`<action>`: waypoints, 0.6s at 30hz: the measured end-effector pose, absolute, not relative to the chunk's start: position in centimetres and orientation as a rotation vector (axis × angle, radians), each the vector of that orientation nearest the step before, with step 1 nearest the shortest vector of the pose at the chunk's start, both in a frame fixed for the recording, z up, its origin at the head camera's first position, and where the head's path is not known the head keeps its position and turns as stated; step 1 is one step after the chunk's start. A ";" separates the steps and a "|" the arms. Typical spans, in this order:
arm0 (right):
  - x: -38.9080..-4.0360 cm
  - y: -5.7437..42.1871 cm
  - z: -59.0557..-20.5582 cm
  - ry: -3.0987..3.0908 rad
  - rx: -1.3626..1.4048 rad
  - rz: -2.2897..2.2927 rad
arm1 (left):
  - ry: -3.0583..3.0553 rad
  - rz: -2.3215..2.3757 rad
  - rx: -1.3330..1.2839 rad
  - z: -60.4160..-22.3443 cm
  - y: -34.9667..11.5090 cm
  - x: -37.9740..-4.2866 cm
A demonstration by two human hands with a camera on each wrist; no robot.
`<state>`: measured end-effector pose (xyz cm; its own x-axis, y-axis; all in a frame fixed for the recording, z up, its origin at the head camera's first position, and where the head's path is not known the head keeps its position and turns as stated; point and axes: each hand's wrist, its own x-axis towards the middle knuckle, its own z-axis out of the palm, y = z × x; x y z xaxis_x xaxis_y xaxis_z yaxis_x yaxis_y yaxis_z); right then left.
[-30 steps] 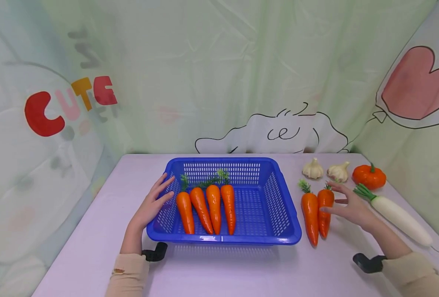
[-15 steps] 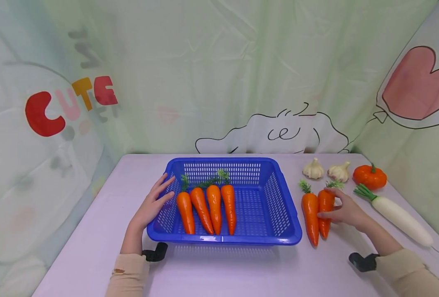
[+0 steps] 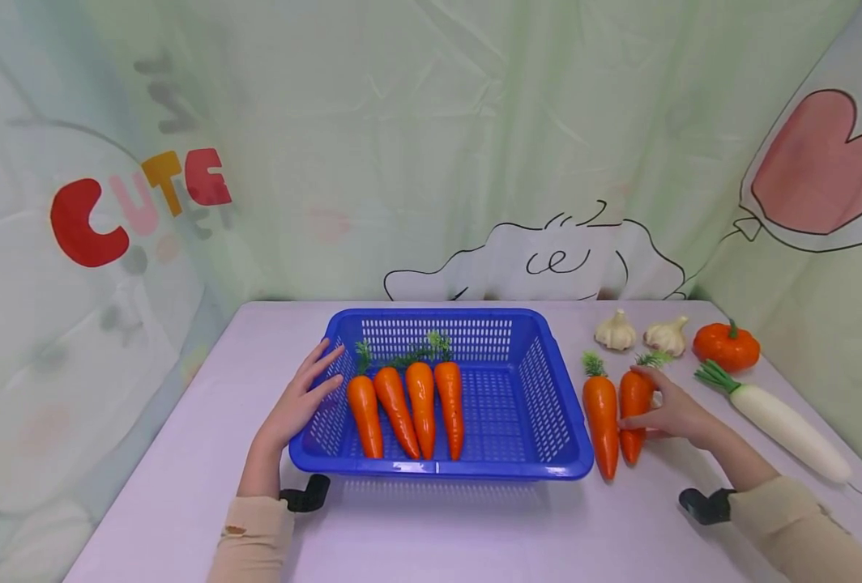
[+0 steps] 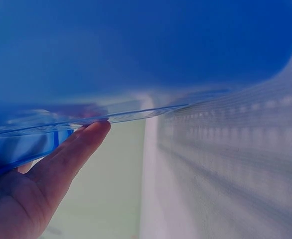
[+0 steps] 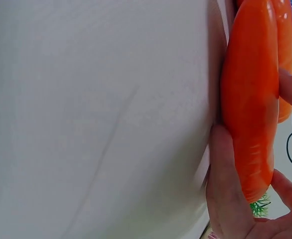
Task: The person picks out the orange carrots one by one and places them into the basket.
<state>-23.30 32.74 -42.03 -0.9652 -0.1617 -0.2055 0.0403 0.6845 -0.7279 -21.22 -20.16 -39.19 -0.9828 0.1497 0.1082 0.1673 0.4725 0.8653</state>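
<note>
My right hand (image 3: 673,411) grips the right of two orange carrots (image 3: 634,397) on the table, right of the blue basket. In the right wrist view, fingers and thumb lie on both sides of this carrot (image 5: 250,99). The other carrot (image 3: 601,425) lies close beside it, on the basket side. My left hand (image 3: 298,402) rests on the left rim of the blue plastic basket (image 3: 431,467), its fingers straight and spread. The left wrist view shows a fingertip touching the basket's edge (image 4: 156,111). Several carrots (image 3: 420,409) lie side by side in the basket's left half.
Two garlic bulbs (image 3: 616,330) sit at the back right, with an orange pumpkin (image 3: 726,346) beside them. A white radish (image 3: 788,429) with green stalks lies by the table's right edge, beyond my right forearm. A printed curtain (image 3: 431,162) hangs behind the table (image 3: 438,534).
My right hand has moved left and its fingers have closed round the right carrot. Both loose carrots have shifted slightly left, toward the basket. My left hand has stayed on the rim.
</note>
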 end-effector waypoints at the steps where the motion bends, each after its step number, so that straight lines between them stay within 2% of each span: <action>1: -23.4 32.7 -42.0 2.635 -0.094 -1.159 | -2.680 -1.575 -0.288 -39.3 -20.2 -21.2; 9: -23.6 32.7 -42.0 2.592 -0.004 -1.199 | -2.684 -1.563 -0.288 -39.3 -20.1 -21.2; 18: -23.0 32.8 -41.1 2.620 -0.025 -1.208 | -2.679 -1.561 -0.295 -39.4 -20.2 -21.3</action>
<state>-23.03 32.84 -41.14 -0.9672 -0.1218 -0.2229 0.0903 0.6551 -0.7501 -21.30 -20.17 -39.35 -0.9817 0.1496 0.1180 0.1764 0.4798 0.8595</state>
